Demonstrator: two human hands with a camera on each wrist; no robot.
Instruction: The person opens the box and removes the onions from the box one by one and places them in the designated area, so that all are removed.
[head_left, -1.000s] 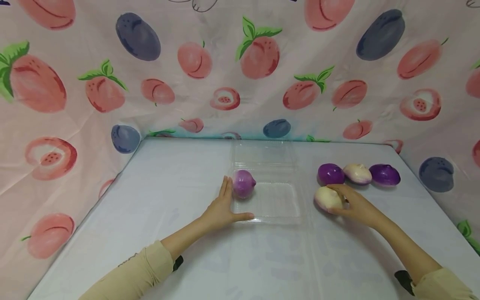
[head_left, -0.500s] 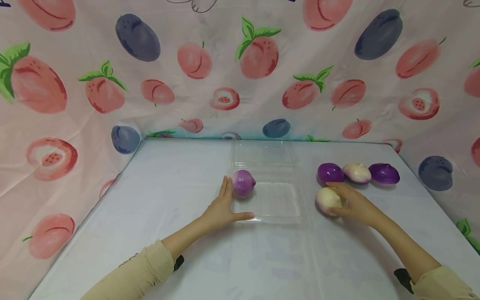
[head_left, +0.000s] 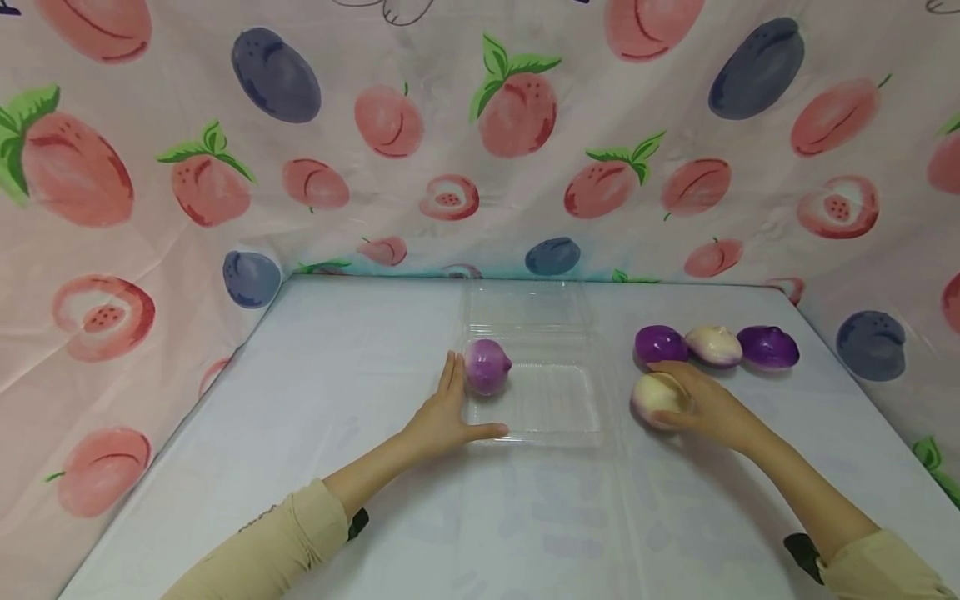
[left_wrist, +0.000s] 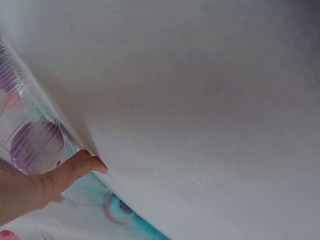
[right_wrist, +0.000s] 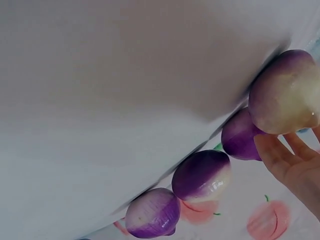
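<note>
In the head view, an open clear plastic container (head_left: 555, 404) lies mid-table with a purple onion (head_left: 487, 368) at its left. My left hand (head_left: 441, 422) rests at its near left corner, fingers straight along the left side and thumb along the front edge. The left wrist view shows that hand (left_wrist: 45, 185) beside the clear plastic, with the onion seen through it. To the right of the container, my right hand (head_left: 712, 406) holds a white onion tinged purple (head_left: 651, 402), thumb in front and fingers behind. That onion (right_wrist: 280, 97) looms large in the right wrist view.
Behind the right hand, a purple onion (head_left: 660, 344), a white onion (head_left: 715, 347) and a darker purple onion (head_left: 769, 348) sit in a row. The container's lid (head_left: 525, 304) lies folded back toward the fruit-print cloth (head_left: 450, 125) behind the white table.
The white onion has shifted slightly right and turned a little in my right hand. My left hand and the container have stayed put.
</note>
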